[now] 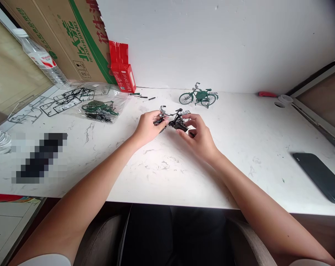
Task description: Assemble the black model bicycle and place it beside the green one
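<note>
Between my two hands is a small black model bicycle [171, 119] with silver handlebars and a black seat. My left hand [149, 127] closes on its front end, fingers around the front wheel, which is partly hidden. With thumb and fingers, my right hand [199, 138] grips the rear part, near a dark flat panel [181, 127] by the back wheel. Just behind, to the right, a green model bicycle [202, 96] stands upright on the white table [162, 166].
At the left lie black part frames [65, 101] and a clear bag [101, 111] of green and black parts. A plastic bottle [42, 59], cardboard box [73, 40] and red packet [123, 68] stand behind. Small tools [149, 99] lie mid-back; a dark phone-like slab [319, 177] is at right.
</note>
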The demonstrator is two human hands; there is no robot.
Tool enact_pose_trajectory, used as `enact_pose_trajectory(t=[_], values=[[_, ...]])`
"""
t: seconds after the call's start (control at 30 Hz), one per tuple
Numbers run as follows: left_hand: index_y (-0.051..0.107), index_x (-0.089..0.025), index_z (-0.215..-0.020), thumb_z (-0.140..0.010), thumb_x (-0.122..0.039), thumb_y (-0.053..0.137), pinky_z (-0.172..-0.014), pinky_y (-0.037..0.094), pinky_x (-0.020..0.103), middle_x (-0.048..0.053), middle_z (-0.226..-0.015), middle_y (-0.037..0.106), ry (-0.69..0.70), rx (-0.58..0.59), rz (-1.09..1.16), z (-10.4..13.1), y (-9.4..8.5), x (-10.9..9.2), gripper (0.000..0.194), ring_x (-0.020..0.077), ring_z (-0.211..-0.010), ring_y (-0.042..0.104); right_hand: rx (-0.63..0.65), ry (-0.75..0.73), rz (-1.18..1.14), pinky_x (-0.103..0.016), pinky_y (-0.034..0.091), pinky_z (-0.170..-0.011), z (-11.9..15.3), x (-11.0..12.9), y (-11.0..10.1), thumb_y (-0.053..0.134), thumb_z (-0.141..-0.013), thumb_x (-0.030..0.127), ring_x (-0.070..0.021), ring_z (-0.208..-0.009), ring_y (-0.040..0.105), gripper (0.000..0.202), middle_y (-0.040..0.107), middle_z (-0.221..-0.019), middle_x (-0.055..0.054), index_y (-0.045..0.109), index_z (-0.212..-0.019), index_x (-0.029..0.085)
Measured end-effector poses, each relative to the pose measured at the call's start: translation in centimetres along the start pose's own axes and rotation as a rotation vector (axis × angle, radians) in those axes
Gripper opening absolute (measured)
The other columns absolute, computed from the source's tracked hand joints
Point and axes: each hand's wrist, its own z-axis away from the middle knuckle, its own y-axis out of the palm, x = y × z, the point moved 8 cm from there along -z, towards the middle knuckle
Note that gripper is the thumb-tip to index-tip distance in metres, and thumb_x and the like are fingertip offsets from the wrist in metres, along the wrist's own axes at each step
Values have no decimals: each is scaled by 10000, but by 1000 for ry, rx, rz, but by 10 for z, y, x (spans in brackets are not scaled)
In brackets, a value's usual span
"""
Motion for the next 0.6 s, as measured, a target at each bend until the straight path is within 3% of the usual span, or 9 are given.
enact_pose_trajectory(t=[0.07,0.17,0.33,0.47,0.6], values=[[734,-173,-924,-903,-331,817,-982,643,408,118,-1024,841,-3,23,10,1,3,-3,180,289,-1031,820,-82,44,-60,-329,388,-554,0,-4,-6,839,-925,498,-88,-556,355,413,760,-1144,-62,679,-1220,257],[739,-171,-942,-930,-364,801,-958,638,387,117,-1035,837,-1,60,16,3,7,-7,203,280,-1021,814,-181,52,-85,-339,388,-554,0,-8,-13,902,-859,566,-112,-595,389,383,765,-1089,-72,749,-1000,245],[766,-172,-1058,-949,-395,790,-935,622,362,111,-1082,838,-2,109,18,6,12,-8,249,264,-1014,805,-264,-39,-51,-376,434,-590,-2,-6,-21,902,-855,606,-158,-654,470,389,744,-1124,-97,840,-1048,274],[776,-174,-1119,-931,-368,800,-955,601,369,110,-1118,840,1,148,43,6,15,-8,271,279,-1073,795,-274,8,-77,-352,427,-586,-2,-8,-21,901,-880,454,-142,-649,477,288,768,-1100,-80,790,-1046,247],[780,-166,-1106,-917,-360,812,-964,581,363,105,-1136,838,-5,193,63,8,20,-12,272,285,-1096,789,-311,13,-82,-312,410,-568,0,-5,-22,922,-838,333,-125,-655,496,330,775,-1089,-52,736,-1095,242]])
